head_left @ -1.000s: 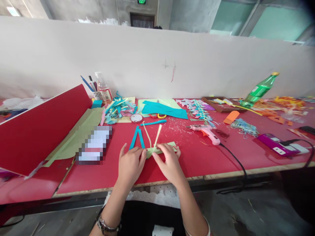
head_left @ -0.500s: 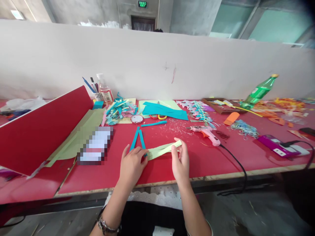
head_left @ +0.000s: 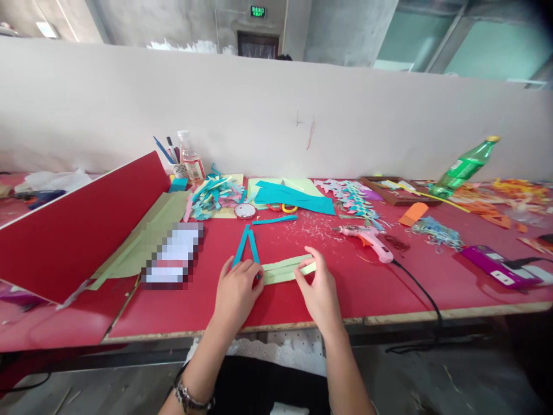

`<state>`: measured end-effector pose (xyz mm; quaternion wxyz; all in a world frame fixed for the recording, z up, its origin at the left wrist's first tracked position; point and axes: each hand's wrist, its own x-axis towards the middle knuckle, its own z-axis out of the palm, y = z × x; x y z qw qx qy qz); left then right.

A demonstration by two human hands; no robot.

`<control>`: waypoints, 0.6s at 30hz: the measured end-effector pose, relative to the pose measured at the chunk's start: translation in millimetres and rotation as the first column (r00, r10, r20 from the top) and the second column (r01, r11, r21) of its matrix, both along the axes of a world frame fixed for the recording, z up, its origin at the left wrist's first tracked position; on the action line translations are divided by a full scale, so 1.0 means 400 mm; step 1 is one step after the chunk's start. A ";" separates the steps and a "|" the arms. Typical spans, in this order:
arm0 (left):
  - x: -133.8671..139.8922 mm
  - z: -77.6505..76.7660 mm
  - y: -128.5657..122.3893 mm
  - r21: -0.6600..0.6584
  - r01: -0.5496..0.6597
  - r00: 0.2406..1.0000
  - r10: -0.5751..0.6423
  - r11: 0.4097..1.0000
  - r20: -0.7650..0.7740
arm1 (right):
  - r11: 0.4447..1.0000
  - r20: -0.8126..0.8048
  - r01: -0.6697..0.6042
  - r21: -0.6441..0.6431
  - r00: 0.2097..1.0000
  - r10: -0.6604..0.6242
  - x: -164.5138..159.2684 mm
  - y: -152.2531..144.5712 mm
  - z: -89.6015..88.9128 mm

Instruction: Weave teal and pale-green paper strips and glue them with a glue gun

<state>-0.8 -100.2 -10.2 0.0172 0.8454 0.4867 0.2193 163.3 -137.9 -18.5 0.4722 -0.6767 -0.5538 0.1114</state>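
Pale green paper strips (head_left: 283, 269) lie side by side on the red table between my hands. My left hand (head_left: 239, 288) has curled fingers and holds the strips down at their left end. At the right end, my right hand (head_left: 319, 288) has thumb and fingers closed around the edges of the strips. Two teal paper strips (head_left: 241, 245) form a narrow upside-down V, their lower ends running under my left fingers. Beyond them lies another teal strip (head_left: 275, 219), near a roll of tape (head_left: 245, 211).
A pink glue gun (head_left: 369, 239) lies to the right, its cord trailing over the table's front edge. Further right is a purple power strip (head_left: 496, 266). A pixelated phone-like object (head_left: 173, 256) and a red board (head_left: 95, 225) are left. Paper scraps (head_left: 216, 196) and a green bottle (head_left: 466, 167) stand behind.
The right end of the pale green strips has come down from a raised position and the strips lie flatter. My right fingers have shifted around their edges. The left hand stays in place.
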 end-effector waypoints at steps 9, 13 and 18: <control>-0.001 -0.004 -0.001 -0.004 0.006 1.000 -0.006 1.000 0.002 | 0.997 0.257 -0.009 -0.070 0.966 0.027 0.039 -0.025 0.023; -0.001 -0.006 0.000 0.001 0.005 1.000 -0.005 1.000 0.000 | 0.994 0.355 0.029 -0.110 0.935 0.012 0.045 -0.023 0.026; -0.001 -0.005 0.000 -0.007 0.013 1.000 -0.013 1.000 0.018 | 0.988 0.450 0.082 -0.132 0.893 -0.014 0.051 -0.016 0.035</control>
